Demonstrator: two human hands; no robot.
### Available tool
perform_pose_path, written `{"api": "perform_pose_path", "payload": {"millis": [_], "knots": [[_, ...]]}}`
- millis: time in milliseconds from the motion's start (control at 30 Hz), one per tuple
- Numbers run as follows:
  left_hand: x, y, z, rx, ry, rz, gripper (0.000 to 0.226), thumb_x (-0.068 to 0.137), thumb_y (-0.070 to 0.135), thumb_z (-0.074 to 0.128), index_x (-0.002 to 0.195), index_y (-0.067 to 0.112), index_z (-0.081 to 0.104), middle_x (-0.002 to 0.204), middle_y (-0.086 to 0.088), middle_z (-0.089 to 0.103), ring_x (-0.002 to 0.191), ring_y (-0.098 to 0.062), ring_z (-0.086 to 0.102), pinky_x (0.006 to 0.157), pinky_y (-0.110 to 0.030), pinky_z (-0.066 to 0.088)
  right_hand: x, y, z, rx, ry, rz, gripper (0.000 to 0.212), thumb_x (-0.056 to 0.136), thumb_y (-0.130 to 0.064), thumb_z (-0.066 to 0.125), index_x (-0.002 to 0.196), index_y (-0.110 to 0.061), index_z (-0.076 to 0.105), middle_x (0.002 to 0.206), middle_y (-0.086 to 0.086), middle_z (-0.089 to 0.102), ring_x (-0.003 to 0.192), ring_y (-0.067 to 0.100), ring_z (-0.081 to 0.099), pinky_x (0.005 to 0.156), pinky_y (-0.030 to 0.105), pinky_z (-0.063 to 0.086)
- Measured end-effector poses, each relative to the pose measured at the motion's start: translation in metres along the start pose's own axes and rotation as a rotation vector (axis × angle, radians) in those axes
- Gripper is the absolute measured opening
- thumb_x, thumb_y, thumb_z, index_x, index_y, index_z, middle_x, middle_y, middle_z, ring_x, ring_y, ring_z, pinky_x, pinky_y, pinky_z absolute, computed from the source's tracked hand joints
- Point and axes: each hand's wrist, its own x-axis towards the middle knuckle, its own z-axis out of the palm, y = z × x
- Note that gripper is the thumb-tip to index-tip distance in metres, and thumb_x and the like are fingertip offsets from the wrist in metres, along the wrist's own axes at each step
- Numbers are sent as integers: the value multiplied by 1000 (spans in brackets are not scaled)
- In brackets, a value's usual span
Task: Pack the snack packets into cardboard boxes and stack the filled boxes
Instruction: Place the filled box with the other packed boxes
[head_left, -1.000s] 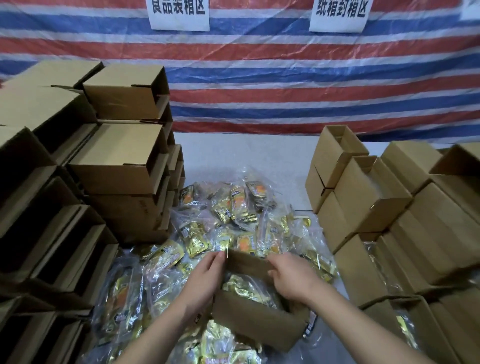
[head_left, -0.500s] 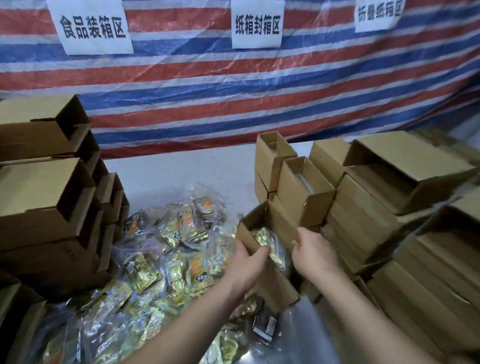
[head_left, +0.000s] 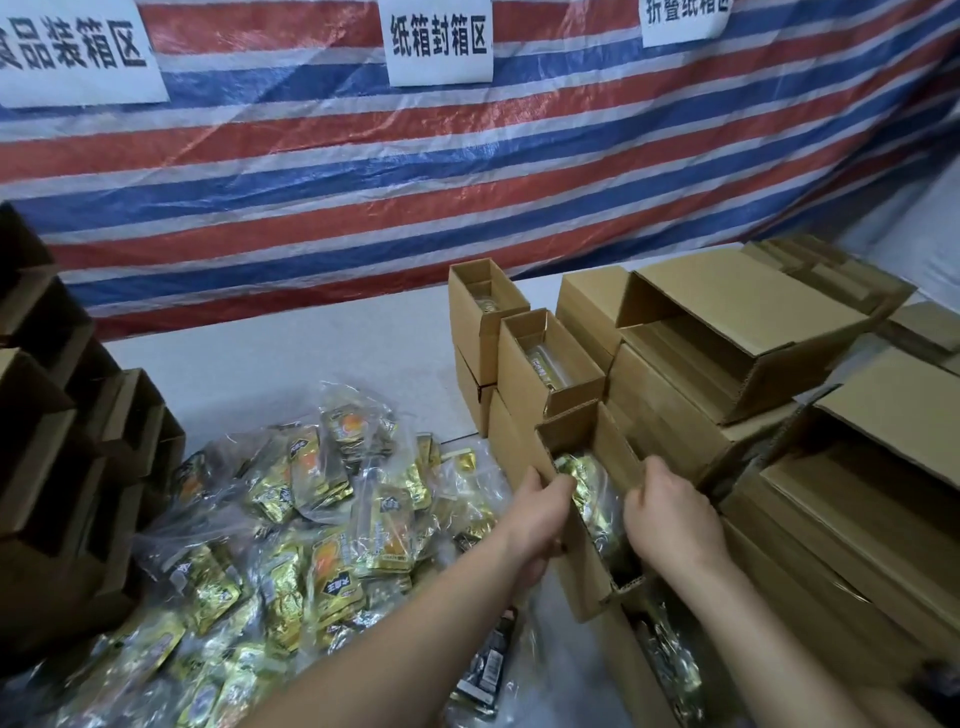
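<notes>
Both hands, left (head_left: 540, 512) and right (head_left: 670, 514), have their grip curled over the long walls of the filled box (head_left: 587, 525) beside the stack (head_left: 675, 405); light, probably flexing cardboard, best held low.

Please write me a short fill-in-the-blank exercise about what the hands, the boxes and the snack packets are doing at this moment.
1. Both hands hold one open cardboard box; the left hand grips its ____ wall.
2. The right hand grips the wall nearest the ____ of boxes.
3. Inside the held box lie ____ snack packets.
4. The loose packet pile lies on the ____ side of the held box.

Missing words: left; stack; gold; left
</notes>
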Motion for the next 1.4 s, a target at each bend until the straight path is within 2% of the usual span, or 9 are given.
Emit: {"api": "perform_pose_path", "payload": {"millis": [133, 233, 333, 567, 767, 967, 1200, 1333, 1400], "knots": [[21, 12, 12, -4, 9, -5, 32, 97, 31, 48, 127, 21, 49, 126, -12, 57, 107, -27, 55, 89, -46, 48, 14, 10, -5, 42, -13, 8, 24, 101, -17, 46, 123, -8, 50, 104, 9, 67, 90, 28, 65, 71, 37, 52], [34, 20, 16, -24, -5, -21, 34, 97, 29, 50, 130, 21, 46, 127, -8, 55, 111, -25, 54, 88, -47, 46, 25, 13, -4, 92, -40, 15, 42, 100, -14, 49, 142, -8, 45, 130, 12, 57, 113, 29, 60, 88, 37, 49], [43, 24, 20, -70, 3, -38, 28, 98, 25, 50, 124, 20, 46, 119, -3, 55, 101, -21, 54, 88, -50, 43, 35, 14, -2, 102, -56, 18, 50, 98, -9, 51, 147, -7, 41, 139, 13, 53, 125, 32, 54, 101, 40, 45], [58, 28, 33, -139, 55, -74, 49, 99, 23, 51, 144, 10, 37, 146, -11, 41, 129, -35, 43, 105, -65, 34, 52, 14, -1, 32, -9, 3, 49, 96, -8, 54, 144, -8, 43, 128, 15, 63, 114, 33, 62, 91, 42, 52], [62, 31, 39, -163, 80, -83, 37, 101, 22, 49, 135, 10, 40, 117, -5, 44, 97, -25, 48, 95, -58, 41, 61, 19, -1, -38, 12, -21, 42, 95, -5, 56, 136, -7, 49, 121, 15, 66, 108, 33, 64, 85, 40, 52], [61, 29, 47, -218, 103, -96, 31, 99, 21, 49, 128, 11, 44, 106, -6, 47, 92, -24, 52, 101, -61, 40, 62, 26, 0, -33, 67, -46, 41, 94, -2, 53, 135, -7, 53, 116, 18, 68, 105, 37, 65, 82, 40, 52], [56, 25, 52, -288, 82, -108, 38, 100, 20, 53, 135, 16, 38, 101, 5, 49, 90, -18, 49, 103, -56, 37, 58, 31, 7, 50, 157, -112, 47, 92, 4, 55, 138, -4, 56, 123, 18, 67, 108, 36, 66, 89, 41, 53], [56, 21, 51, -277, 102, -81, 39, 100, 22, 53, 136, 15, 41, 129, -2, 53, 104, -20, 52, 102, -52, 38, 56, 32, 10, 117, 217, -212, 36, 89, 9, 57, 124, 4, 65, 125, 20, 66, 109, 39, 65, 92, 44, 53], [55, 17, 51, -271, 112, -61, 45, 100, 25, 56, 141, 15, 40, 121, 3, 56, 104, -16, 54, 102, -47, 40, 54, 32, 13, 132, 229, -230, 32, 88, 8, 60, 120, 7, 66, 127, 23, 63, 114, 40, 63, 96, 47, 51]]}}
